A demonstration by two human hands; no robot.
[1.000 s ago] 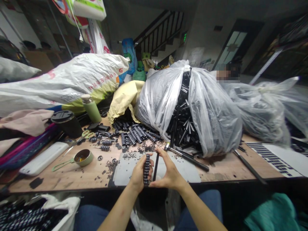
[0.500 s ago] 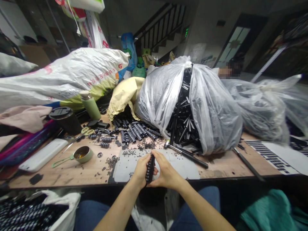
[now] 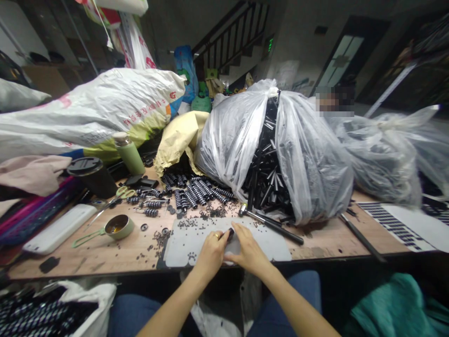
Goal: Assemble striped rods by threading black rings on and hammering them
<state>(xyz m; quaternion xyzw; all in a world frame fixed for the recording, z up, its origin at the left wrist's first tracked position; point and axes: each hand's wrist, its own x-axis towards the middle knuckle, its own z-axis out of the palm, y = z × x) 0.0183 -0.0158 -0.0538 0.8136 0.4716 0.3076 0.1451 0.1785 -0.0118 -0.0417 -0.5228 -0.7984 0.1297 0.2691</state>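
Observation:
My left hand (image 3: 211,252) is closed around a black ridged cylindrical part (image 3: 230,232); only its dark end shows past the fingers. Close by on the right, my right hand (image 3: 248,247) is open, its thumb and fingers apart around the part's end. Whether they touch it I cannot tell. Both hands are above a pale mat (image 3: 277,248) at the table's front edge. Tiny dark pieces (image 3: 217,211) are scattered on and behind the mat. Farther back lies a group of black-and-white banded cylinders (image 3: 196,193).
A hammer (image 3: 273,225) lies right of the mat, before a clear plastic bag (image 3: 308,164) of black tubes. Leftward are a small cup (image 3: 119,228), scissors (image 3: 122,193), a green bottle (image 3: 129,154) and a white power bank (image 3: 59,229). A person sits behind the bags.
My left hand has turned over, palm now downward, so the cylindrical part is mostly covered and points away to the right. My right hand has moved slightly right, its fingers off the part's side.

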